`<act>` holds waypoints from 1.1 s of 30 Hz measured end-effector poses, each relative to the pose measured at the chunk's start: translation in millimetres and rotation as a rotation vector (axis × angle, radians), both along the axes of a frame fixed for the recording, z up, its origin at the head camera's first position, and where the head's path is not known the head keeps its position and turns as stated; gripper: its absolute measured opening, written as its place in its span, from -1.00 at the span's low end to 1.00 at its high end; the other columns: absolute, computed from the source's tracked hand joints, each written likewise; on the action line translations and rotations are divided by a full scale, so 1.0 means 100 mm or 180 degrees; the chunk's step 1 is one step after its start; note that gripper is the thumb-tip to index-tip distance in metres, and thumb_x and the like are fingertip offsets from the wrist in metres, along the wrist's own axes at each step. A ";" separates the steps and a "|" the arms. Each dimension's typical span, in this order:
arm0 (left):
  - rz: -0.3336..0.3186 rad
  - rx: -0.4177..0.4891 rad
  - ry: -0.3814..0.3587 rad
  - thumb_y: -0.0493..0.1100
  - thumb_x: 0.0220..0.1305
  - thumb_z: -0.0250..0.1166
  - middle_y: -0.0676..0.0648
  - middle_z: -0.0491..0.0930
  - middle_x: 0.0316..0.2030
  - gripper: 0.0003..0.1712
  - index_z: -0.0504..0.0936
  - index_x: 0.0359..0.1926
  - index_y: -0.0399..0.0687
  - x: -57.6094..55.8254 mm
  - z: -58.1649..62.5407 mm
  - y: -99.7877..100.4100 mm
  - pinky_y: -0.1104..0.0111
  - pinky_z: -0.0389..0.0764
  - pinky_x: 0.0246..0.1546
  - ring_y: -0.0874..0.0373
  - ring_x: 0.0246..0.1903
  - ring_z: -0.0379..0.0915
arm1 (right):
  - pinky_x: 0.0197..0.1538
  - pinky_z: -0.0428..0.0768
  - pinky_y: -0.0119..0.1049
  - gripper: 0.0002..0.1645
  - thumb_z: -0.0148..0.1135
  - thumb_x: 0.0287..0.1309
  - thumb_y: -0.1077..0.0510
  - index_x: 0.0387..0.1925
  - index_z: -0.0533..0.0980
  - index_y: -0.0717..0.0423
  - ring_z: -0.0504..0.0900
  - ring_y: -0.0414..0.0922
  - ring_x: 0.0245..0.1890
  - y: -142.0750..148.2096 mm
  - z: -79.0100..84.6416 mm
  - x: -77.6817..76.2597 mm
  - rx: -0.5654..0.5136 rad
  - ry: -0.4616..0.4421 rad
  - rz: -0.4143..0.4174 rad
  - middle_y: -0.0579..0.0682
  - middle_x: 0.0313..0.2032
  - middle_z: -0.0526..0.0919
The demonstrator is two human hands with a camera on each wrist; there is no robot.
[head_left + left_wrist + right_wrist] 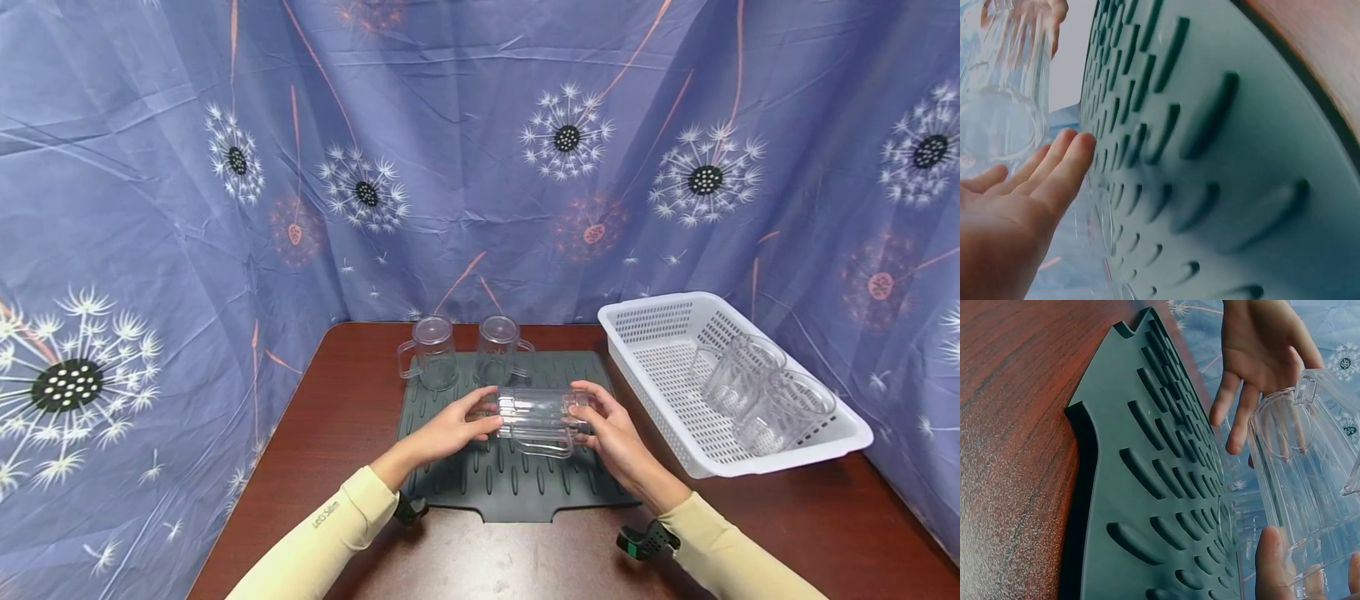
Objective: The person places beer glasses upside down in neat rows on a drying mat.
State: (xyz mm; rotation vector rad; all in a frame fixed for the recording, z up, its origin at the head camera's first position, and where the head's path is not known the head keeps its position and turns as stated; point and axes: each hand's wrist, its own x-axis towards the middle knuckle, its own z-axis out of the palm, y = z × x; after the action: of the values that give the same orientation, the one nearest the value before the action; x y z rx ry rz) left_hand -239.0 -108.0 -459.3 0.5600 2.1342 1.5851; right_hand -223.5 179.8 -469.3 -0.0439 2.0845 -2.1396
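Note:
A clear glass mug (pixel 536 408) lies on its side in the air above the dark ribbed drying mat (pixel 517 487), its handle toward me. My right hand (pixel 618 437) grips its right end between thumb and fingers. At the mug's other end is my left hand (pixel 453 425), fingers extended and spread, close to the round end in the left wrist view; whether they touch the glass is hard to tell. Two more glass mugs, a left one (pixel 435 358) and a right one (pixel 497 357), stand apparently upside down at the mat's back edge, handles pointing outward.
On the right a white perforated basket (pixel 660 421) holds two glass mugs, one (pixel 735 379) behind the other (pixel 783 417), both leaning. A brown wooden table (pixel 322 417) carries everything. Blue dandelion-print cloth (pixel 465 167) hangs behind and at both sides.

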 end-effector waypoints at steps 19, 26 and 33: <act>0.0372 0.0548 -0.0247 0.02 0.46 0.23 -0.41 0.20 0.41 -0.25 0.16 0.55 0.04 -0.04 0.03 0.26 0.03 0.62 0.10 -0.30 0.27 0.41 | 0.09 0.58 -0.04 -0.39 0.15 0.44 0.10 0.40 0.20 0.07 0.44 0.13 0.22 0.04 -0.04 0.02 -0.0054 0.0078 0.0152 0.13 0.36 0.23; 0.0445 0.0231 -0.0018 0.08 0.42 0.26 -0.29 0.27 0.39 -0.29 0.26 0.50 0.20 -0.11 0.15 0.33 0.08 0.65 0.06 -0.09 0.17 0.52 | 0.27 0.50 -0.08 -0.32 0.14 0.46 0.05 0.46 0.14 0.09 0.35 -0.13 0.27 0.12 -0.06 0.03 0.0174 0.0209 0.0235 0.14 0.46 0.14; 0.0331 0.0203 0.0044 0.03 0.42 0.28 -0.28 0.20 0.45 -0.28 0.25 0.52 0.21 -0.17 0.28 0.38 0.00 0.63 0.07 -0.09 0.15 0.55 | 0.11 0.58 -0.39 -0.37 0.17 0.44 0.08 0.42 0.23 0.10 0.50 -0.32 0.13 0.19 -0.06 0.04 0.0430 0.0494 0.0285 0.23 0.38 0.28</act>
State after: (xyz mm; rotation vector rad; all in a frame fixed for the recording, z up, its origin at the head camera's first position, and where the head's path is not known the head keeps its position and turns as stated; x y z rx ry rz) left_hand -256.2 -69.7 -430.9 0.4886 2.1611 1.7149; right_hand -219.3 199.1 -475.4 -0.2906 2.2605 -1.9972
